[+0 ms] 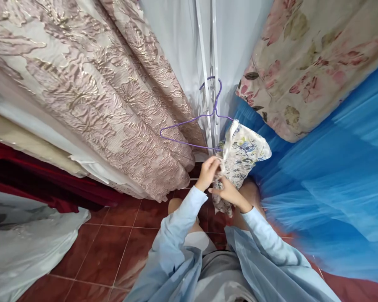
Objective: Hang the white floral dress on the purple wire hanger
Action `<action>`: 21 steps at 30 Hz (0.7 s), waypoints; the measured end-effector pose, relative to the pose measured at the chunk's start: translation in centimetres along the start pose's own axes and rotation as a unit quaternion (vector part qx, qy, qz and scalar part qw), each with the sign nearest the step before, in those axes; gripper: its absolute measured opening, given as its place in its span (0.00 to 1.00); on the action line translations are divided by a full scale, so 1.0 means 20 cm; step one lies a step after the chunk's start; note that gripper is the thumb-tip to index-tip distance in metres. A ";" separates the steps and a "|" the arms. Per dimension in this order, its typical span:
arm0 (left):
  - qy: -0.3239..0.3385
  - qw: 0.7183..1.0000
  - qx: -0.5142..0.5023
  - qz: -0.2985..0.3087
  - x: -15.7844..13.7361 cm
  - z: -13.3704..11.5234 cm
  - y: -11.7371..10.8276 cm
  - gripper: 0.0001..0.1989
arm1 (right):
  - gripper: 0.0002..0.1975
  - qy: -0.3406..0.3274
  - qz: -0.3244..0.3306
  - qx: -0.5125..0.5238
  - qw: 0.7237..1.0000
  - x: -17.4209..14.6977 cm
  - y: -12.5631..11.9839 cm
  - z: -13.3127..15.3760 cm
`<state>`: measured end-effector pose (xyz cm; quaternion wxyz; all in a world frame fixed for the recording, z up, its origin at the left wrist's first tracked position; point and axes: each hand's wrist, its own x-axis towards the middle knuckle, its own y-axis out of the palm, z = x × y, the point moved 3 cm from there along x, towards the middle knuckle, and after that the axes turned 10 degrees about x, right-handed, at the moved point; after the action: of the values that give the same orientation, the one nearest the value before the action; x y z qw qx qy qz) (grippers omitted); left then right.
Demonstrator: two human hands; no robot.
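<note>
A small white cloth with a blue and yellow flower print (243, 154) hangs on the right end of a purple wire hanger (189, 126). The hanger's hook is caught on a white metal rail (208, 84) ahead of me. My left hand (208, 171) pinches the cloth's left edge close to the hanger's lower wire. My right hand (228, 192) grips the cloth a little lower, fingers closed on its folds. Both arms wear light blue sleeves.
Heavy pink and gold embossed curtains (91, 92) hang at the left, with white, beige and dark red fabrics (34, 172) beside them. A rose-print fabric (315, 58) and blue tulle (334, 180) fill the right. Red-brown floor tiles (113, 243) lie below.
</note>
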<state>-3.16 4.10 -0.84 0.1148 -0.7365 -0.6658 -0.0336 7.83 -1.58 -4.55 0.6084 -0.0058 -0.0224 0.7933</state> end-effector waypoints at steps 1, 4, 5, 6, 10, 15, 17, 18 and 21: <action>0.062 0.994 0.057 0.071 -0.02 -0.08 0.05 0.15 | 0.23 0.010 0.010 0.029 0.999 -0.03 0.00 0.02; 0.201 0.935 0.178 0.230 -0.05 -0.27 0.17 0.11 | 0.23 0.010 -0.079 0.120 0.990 -0.11 -0.08 0.06; 0.220 0.921 0.194 0.254 -0.05 -0.30 0.20 0.11 | 0.24 -0.003 -0.130 0.142 0.981 -0.14 -0.12 0.07; 0.226 0.917 0.200 0.260 -0.05 -0.32 0.21 0.13 | 0.25 -0.010 -0.171 0.156 0.973 -0.17 -0.18 0.08; 0.211 0.929 0.223 0.206 -0.04 -0.30 0.25 0.24 | 0.20 0.015 -0.185 0.150 0.971 -0.31 -0.38 0.11; 0.220 0.873 0.226 0.373 -0.14 -0.23 0.36 0.14 | 0.10 0.063 -0.060 0.106 0.991 -0.50 -0.55 0.23; 0.194 0.848 0.230 0.437 -0.18 -0.17 0.39 0.15 | 0.09 0.078 0.023 0.080 0.993 -0.56 -0.58 0.32; 0.189 0.846 0.235 0.439 -0.19 -0.14 0.40 0.17 | 0.11 0.074 0.063 0.063 0.993 -0.58 -0.60 0.36; 0.211 0.867 0.221 0.393 -0.21 -0.05 0.37 0.22 | 0.18 0.053 0.128 0.012 0.990 -0.60 -0.65 0.49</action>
<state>3.82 -0.84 -1.73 0.4165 -0.8677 -0.2713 0.0078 23.19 -10.06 5.50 0.5020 -0.0435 0.0205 0.8635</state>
